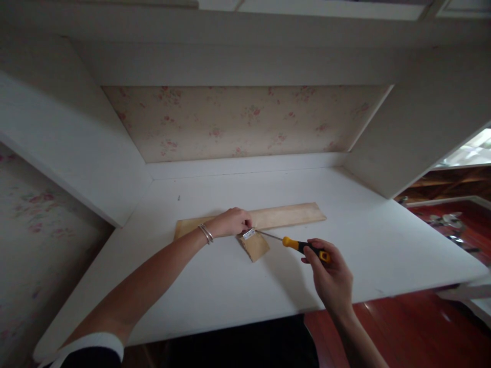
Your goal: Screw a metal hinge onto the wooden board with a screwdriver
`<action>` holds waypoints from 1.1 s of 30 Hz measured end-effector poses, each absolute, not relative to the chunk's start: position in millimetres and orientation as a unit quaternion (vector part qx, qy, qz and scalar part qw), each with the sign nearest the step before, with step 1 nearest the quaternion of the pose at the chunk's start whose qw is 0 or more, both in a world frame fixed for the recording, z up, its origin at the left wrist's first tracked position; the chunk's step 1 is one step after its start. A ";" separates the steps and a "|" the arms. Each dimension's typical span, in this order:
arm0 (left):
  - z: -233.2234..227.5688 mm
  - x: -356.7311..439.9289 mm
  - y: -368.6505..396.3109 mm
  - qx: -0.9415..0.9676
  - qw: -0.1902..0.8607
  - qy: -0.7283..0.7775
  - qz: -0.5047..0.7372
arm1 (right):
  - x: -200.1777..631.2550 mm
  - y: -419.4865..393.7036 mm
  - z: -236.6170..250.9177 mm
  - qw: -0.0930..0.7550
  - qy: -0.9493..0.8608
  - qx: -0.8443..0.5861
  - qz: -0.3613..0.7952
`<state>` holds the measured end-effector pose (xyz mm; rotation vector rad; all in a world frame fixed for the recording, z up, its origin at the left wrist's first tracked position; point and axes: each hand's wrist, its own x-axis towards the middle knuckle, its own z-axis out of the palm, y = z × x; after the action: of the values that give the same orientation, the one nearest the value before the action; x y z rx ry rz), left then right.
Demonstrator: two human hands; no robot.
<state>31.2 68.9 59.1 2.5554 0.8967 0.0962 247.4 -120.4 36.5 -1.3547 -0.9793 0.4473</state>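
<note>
My right hand (332, 271) is wrapped round the black and yellow handle of a screwdriver (291, 243). Its thin shaft points left, with the tip at the right end of a small silver metal hinge (249, 234). The hinge lies along the edge of a short wooden piece (257, 249), which sits at an angle against a long wooden strip (287, 216). My left hand (232, 222) rests over the strip, fingers closed in a pinch just above the hinge. What the fingertips hold is hidden.
Everything lies on a white tabletop (215, 286) with white side panels (383, 117) and flowered wallpaper (238, 122) behind. A tiny dark object (178, 198) lies at the back left. Reddish floor (402, 327) shows beyond the front edge.
</note>
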 end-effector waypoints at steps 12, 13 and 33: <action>66.6 34.4 58.8 0.912 0.144 0.379 0.068 | 247.4 -117.9 33.8 0.649 -0.418 -0.603 0.200; 64.6 32.9 60.9 0.909 0.154 0.379 0.081 | 247.6 -117.8 33.3 0.651 -0.417 -0.601 0.202; 19.7 -198.3 145.3 0.696 0.050 0.688 0.199 | 255.9 -102.8 30.3 0.670 -0.314 -0.611 0.281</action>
<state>-198.3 145.3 19.7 2.1180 2.0958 0.6074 255.9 -102.8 30.3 -1.3780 -0.7088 0.6337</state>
